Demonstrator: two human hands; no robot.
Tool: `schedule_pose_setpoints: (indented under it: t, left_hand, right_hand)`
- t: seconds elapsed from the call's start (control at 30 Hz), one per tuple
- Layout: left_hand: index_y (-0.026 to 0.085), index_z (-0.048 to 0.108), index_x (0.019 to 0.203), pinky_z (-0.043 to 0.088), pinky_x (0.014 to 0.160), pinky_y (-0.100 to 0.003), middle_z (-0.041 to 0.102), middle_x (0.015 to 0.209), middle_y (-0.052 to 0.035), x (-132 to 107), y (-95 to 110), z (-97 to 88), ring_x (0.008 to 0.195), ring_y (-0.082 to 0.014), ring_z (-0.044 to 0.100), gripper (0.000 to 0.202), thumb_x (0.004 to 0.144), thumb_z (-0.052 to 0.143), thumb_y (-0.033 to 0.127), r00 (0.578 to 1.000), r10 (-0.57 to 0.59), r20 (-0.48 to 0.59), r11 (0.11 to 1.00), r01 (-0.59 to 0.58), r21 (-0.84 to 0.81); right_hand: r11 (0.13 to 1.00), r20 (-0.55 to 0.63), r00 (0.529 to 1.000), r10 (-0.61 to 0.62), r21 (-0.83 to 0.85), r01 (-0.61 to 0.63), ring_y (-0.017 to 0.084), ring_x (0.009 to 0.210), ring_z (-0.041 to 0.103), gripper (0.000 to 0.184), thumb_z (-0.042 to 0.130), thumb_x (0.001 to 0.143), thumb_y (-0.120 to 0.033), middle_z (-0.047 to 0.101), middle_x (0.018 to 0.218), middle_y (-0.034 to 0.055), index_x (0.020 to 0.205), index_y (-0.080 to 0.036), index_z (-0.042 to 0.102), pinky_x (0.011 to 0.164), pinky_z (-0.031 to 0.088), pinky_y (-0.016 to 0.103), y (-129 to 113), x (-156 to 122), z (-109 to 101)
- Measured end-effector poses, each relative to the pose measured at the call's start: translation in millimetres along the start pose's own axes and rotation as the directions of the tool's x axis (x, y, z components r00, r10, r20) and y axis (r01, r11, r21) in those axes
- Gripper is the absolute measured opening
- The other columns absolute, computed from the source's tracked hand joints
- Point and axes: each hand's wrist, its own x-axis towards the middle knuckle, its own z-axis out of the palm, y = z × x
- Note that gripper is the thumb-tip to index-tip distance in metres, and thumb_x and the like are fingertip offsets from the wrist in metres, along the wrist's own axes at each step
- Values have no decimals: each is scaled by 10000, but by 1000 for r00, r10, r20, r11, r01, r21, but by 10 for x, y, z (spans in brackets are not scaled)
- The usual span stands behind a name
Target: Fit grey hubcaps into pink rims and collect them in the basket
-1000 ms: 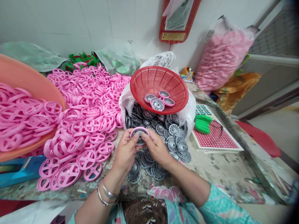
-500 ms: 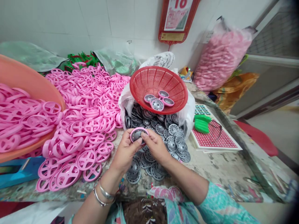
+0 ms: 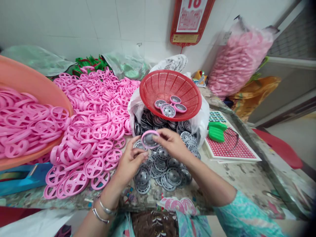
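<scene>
Between the fingers of my right hand (image 3: 171,143) is a toy wheel (image 3: 149,139), a grey disc set in a pink ring. My left hand (image 3: 132,161) is just left of it, fingers apart and holding nothing. Below and behind both hands lie many grey discs (image 3: 174,176), spilling from a white plastic bag (image 3: 202,118). A red mesh basket (image 3: 170,80) sits atop the bag with several pink-and-grey wheels (image 3: 169,111) inside. Left of my hands spreads a large heap of pink spoked rings (image 3: 98,131).
An orange basin (image 3: 46,82) of pink rings tilts at the left, above a blue tape dispenser (image 3: 27,179). On the right, a green plastic piece (image 3: 217,131) rests on printed sheets (image 3: 232,149). A clear bag of pink parts (image 3: 242,62) stands at the back right.
My left hand has let go of the wheel and moved slightly down and left. My right hand alone now holds it, tilted. The view has shifted a little.
</scene>
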Motion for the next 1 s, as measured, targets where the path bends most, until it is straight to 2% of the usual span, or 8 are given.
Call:
schedule_pose_setpoints:
  t: [0.1, 0.2, 0.3, 0.47, 0.6, 0.67, 0.83, 1.0]
  left_hand:
    - [254, 506, 1252, 493, 749, -319, 688, 880, -40, -2, -3, -302, 818, -191, 647, 464, 806, 610, 334, 978, 163, -131, 908, -97, 409]
    - [236, 629, 1121, 449, 838, -386, 679, 1061, -85, -25, 19, -658, 980, -254, 612, 309, 866, 495, 348, 932, 328, -155, 588, -73, 806]
    - [197, 668, 1072, 436, 816, -423, 680, 994, -121, -73, 42, -886, 957, -298, 596, 328, 866, 448, 328, 956, 291, -46, 246, -28, 969]
    - [224, 689, 1009, 419, 694, -434, 631, 956, -138, -157, 24, -865, 878, -342, 568, 299, 798, 495, 310, 994, 108, -1, -122, 14, 992]
    - [233, 683, 978, 407, 690, -424, 619, 974, -133, -158, -7, -789, 918, -348, 550, 275, 825, 458, 277, 994, 107, 19, -173, -1, 985]
    - [227, 684, 981, 408, 693, -429, 623, 978, -132, -138, -32, -793, 925, -352, 546, 281, 835, 448, 275, 992, 123, 31, -174, -9, 985]
    - [172, 677, 967, 431, 771, -413, 634, 975, -118, -103, -110, -814, 919, -289, 560, 280, 866, 419, 219, 962, 234, 140, -28, -137, 990]
    - [180, 695, 934, 429, 882, -418, 565, 1115, -135, -137, -82, -707, 1049, -280, 507, 245, 864, 461, 202, 882, 409, 235, 67, -286, 956]
  right_hand:
    - [983, -215, 972, 96, 175, -58, 107, 571, 535, 336, 593, 816, -443, 618, 757, 10, 1038, -193, 628, 537, 456, 258, -89, 258, -249]
    - [969, -307, 946, 104, 245, -27, 119, 605, 599, 624, 566, 830, -455, 624, 1044, 74, 1381, -242, 366, 522, 499, 272, -143, 391, -397]
    - [1000, -334, 942, -9, 21, 17, 141, 672, 626, 746, 586, 828, -416, 483, 1323, 130, 1458, -296, 205, 567, 537, 319, -102, 299, -317]
    - [868, -134, 954, -269, -463, 180, 244, 1005, 594, 448, 538, 871, -289, 268, 1489, 99, 1316, -281, 482, 778, 542, 415, 145, -34, -10]
    - [691, -34, 884, -467, -637, 341, 267, 1219, 460, 457, 470, 889, -173, 191, 1527, 101, 1339, -249, 455, 955, 442, 459, 280, -111, 75]
    - [599, 102, 854, -511, -671, 438, 258, 1224, 447, 413, 454, 886, -145, 320, 1473, 124, 1287, -225, 509, 980, 411, 457, 301, -95, 119]
    - [443, 536, 804, -258, -674, 591, 275, 1172, 461, 309, 466, 893, -163, 578, 1229, 140, 1178, -191, 583, 938, 384, 473, 364, -30, 390]
    - [417, 582, 802, -133, -701, 578, 275, 1115, 488, 265, 481, 897, -208, 631, 1105, 138, 1132, -173, 598, 959, 327, 478, 503, 59, 570]
